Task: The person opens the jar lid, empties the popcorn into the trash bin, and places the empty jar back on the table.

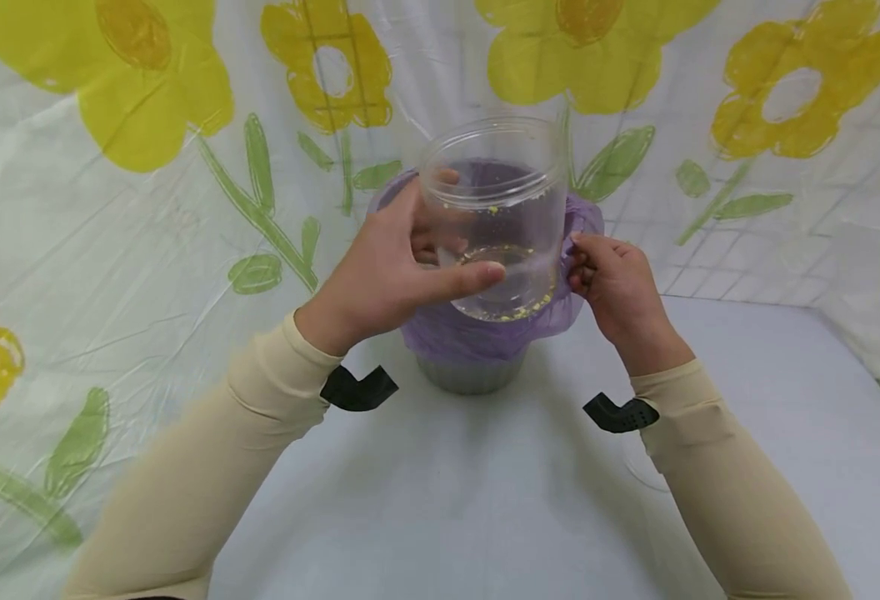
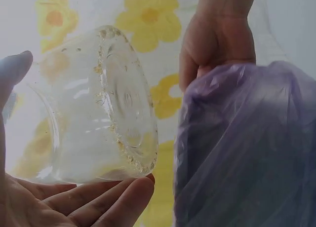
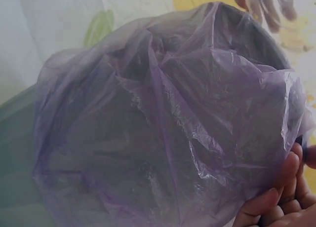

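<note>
In the head view a clear plastic jar (image 1: 515, 225) is held up in front of a purple plastic bag (image 1: 447, 329). My left hand (image 1: 372, 275) grips the jar from the left, thumb on the near side and fingers behind it. Yellow crumbs cling around the jar's bottom edge, seen also on the jar (image 2: 94, 108) in the left wrist view. The bag lines a greyish bin (image 1: 473, 375) and folds over its rim. At the bag's right edge my right hand (image 1: 616, 287) pinches the film; the right wrist view shows fingertips (image 3: 286, 170) against the bag (image 3: 148, 138).
The bin stands on a white table (image 1: 440, 517), close to a hanging sheet (image 1: 185, 333) printed with yellow flowers and green leaves. Black curved pieces (image 1: 357, 390) sit at both wrists. A faint ring-shaped outline lies near the right forearm.
</note>
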`<action>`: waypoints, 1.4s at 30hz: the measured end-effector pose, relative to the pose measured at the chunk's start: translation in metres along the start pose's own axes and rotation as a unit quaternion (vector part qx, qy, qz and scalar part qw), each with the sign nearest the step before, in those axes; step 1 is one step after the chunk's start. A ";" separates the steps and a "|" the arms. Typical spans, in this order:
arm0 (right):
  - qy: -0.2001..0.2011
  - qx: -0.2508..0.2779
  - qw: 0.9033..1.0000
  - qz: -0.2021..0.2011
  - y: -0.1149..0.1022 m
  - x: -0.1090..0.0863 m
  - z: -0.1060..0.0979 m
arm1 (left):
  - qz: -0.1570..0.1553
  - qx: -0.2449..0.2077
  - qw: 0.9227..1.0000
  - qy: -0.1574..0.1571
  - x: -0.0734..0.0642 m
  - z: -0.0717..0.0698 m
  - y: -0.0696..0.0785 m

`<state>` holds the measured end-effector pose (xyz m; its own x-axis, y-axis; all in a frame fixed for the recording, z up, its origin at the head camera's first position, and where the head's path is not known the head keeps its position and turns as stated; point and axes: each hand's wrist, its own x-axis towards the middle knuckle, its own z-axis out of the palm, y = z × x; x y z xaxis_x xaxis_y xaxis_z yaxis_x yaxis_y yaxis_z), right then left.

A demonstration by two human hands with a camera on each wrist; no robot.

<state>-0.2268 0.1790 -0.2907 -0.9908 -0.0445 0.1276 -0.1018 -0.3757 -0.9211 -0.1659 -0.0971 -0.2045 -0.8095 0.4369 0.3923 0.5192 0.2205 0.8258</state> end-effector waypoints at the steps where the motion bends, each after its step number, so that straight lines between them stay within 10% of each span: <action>1: -0.002 0.002 1.000 -0.002 0.000 0.000 0.000 | 0.001 0.003 1.000 -0.005 -0.003 0.002 0.000; 27: 0.013 0.001 0.999 -0.037 0.005 -0.002 0.000 | 0.006 0.014 0.997 -0.072 -0.042 0.030 -0.006; 42: 0.002 0.026 1.000 -0.001 0.001 0.000 0.000 | -0.058 0.021 0.991 -0.123 -0.070 0.054 -0.048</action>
<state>-0.2274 0.1789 -0.2919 -0.9911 -0.0405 0.1272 -0.0982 -0.4239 -0.9004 -0.1196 -0.0912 -0.2939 -0.7755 0.6047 0.1818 0.4423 0.3147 0.8399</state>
